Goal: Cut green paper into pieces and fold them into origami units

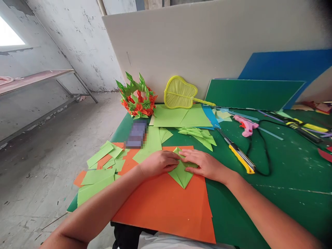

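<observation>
A folded piece of green origami paper (183,176), pointed at top and bottom, lies on a stack of orange paper (166,204) in front of me. With bent fingers, my left hand (160,162) is closed on its left side. My right hand (203,164) grips the right side, fingertips near the upper point and thumb lower down on the paper. The fingertips of both hands nearly meet over the middle and hide part of the folds. Just beyond lies a pile of folded green paper pieces (199,135).
Cut green paper (98,176) covers the table's left edge. Behind stand a red-green paper ornament (140,103) and a yellow fan (178,93). A phone-like blurred object (136,134) lies near. To the right are a utility knife (240,157), a pink glue gun (246,125) and its black cord.
</observation>
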`<control>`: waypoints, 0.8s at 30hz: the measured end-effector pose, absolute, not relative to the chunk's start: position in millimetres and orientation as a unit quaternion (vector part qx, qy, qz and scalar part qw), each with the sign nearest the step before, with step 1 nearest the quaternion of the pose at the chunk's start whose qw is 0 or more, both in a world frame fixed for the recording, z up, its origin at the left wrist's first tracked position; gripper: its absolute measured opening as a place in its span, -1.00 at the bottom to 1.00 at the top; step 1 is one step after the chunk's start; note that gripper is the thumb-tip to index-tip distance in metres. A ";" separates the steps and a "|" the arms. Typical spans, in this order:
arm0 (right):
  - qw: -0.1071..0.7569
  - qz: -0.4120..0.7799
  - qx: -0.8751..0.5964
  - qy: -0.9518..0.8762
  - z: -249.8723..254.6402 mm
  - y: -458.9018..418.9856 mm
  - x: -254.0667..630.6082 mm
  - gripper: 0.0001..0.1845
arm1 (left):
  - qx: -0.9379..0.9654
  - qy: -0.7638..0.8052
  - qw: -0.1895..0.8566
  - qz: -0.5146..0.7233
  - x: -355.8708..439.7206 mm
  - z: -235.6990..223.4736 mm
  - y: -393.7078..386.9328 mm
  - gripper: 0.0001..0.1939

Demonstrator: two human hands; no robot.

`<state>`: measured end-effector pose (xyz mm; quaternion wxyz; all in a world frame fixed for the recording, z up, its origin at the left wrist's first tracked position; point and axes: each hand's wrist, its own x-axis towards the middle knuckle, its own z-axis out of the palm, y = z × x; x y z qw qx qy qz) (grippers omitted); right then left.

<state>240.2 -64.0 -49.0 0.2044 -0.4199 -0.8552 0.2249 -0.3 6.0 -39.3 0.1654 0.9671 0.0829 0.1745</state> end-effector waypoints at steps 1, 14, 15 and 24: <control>0.204 0.224 -0.419 -0.856 -48.8 -63.9 240.3 -0.69 | 0.967 0.091 0.167 0.172 -0.7 -39.2 6.7 -0.76; 0.214 0.163 -0.415 -0.869 -53.1 -63.7 239.5 -0.72 | 0.962 0.126 0.178 0.162 -5.6 -33.5 11.3 -0.72; 0.218 0.150 -0.412 -0.872 -53.3 -63.6 239.0 -0.73 | 0.962 0.127 0.182 0.160 -6.1 -33.2 11.5 -0.72; 0.218 0.121 -0.406 -0.879 -51.8 -63.6 232.2 -0.80 | 0.950 0.129 0.245 0.147 -8.4 -31.4 17.4 -0.74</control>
